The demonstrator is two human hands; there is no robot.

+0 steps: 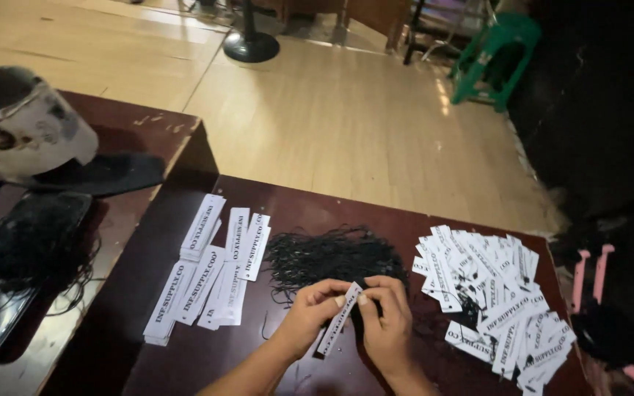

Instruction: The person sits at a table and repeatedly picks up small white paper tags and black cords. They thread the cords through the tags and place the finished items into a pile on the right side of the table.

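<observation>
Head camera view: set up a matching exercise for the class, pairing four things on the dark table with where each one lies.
Things:
1. neat white tag stacks
2. black string bundle
3. loose heap of tags
4. single white tag

Places:
a. pinched between left hand and right hand
b. on the table's right side
c. on the table's left side
d. in the middle, just beyond the hands

Pairs: 1-c, 2-d, 3-b, 4-a

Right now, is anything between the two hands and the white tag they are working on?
Nothing visible. The left hand and right hand both pinch the white tag directly, just in front of the pile of black strings.
</observation>
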